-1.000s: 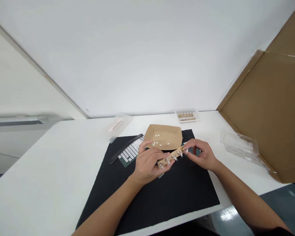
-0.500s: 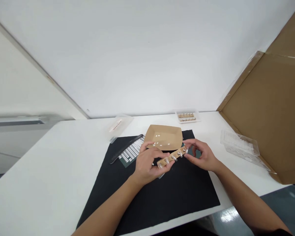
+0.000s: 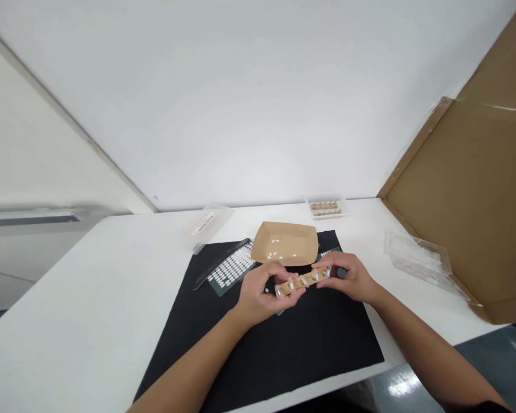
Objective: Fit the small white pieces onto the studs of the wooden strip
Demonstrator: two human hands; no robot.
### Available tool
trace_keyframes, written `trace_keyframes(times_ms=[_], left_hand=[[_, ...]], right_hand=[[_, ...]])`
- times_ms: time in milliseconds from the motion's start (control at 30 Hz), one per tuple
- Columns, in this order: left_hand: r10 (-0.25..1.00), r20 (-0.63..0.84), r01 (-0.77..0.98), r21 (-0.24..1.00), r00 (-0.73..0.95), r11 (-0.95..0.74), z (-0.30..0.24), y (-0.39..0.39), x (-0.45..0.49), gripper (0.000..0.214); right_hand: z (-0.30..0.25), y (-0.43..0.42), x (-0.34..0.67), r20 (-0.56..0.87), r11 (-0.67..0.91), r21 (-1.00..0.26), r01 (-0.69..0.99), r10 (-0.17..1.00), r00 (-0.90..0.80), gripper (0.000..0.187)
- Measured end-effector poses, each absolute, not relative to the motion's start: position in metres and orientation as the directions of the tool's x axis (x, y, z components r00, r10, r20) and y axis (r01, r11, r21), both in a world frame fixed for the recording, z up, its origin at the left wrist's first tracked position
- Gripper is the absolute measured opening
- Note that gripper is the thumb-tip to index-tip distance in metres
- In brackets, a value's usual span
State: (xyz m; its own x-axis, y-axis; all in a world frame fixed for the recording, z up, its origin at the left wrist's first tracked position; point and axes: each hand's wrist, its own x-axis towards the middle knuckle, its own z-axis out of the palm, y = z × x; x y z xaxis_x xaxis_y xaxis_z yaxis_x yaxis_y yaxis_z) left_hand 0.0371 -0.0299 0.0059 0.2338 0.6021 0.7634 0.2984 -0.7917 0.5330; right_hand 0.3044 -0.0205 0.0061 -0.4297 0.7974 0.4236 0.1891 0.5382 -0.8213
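Note:
My left hand (image 3: 264, 289) grips the left end of a narrow wooden nail-tip stand (image 3: 308, 280), thumb and fingers on opposite sides. Along the stand's top sit several clear curved pieces that look like nail tips. At its right end, the thumb and forefinger of my right hand (image 3: 344, 276) pinch around the end and the last clear piece. Exactly which of the two they press on is hard to make out. Just behind the hands lies a brown paper tray (image 3: 286, 249) with several small white ovals in it.
A sheet of white oval stickers (image 3: 232, 271) and a dark curved strip (image 3: 217, 268) lie left on the black mat (image 3: 258, 355). Behind stand a clear box (image 3: 327, 207) with similar stands and a translucent lid (image 3: 206, 226). Rightward are a clear case (image 3: 417, 258) and cardboard (image 3: 468, 218).
The stand has turned closer to level, its right end dropping a little. My right thumb and forefinger have closed in on that end. My left hand keeps its hold.

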Motion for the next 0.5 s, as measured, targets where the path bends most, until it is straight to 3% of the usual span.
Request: trace_keyframes(times_ms=[267, 500], left_hand=[[0.651, 0.709, 0.198, 0.620, 0.272, -0.759, 0.006, -0.030, 0.035, 0.029], [0.644, 0.737, 0.151, 0.627, 0.202, -0.765, -0.006, -0.029, 0.038, 0.042]], right_hand=[[0.004, -0.025, 0.301, 0.417, 0.527, -0.837, 0.150, 0.790, -0.449, 0.036], [0.004, -0.031, 0.295, 0.363, 0.505, -0.827, 0.245, 0.814, -0.453, 0.030]])
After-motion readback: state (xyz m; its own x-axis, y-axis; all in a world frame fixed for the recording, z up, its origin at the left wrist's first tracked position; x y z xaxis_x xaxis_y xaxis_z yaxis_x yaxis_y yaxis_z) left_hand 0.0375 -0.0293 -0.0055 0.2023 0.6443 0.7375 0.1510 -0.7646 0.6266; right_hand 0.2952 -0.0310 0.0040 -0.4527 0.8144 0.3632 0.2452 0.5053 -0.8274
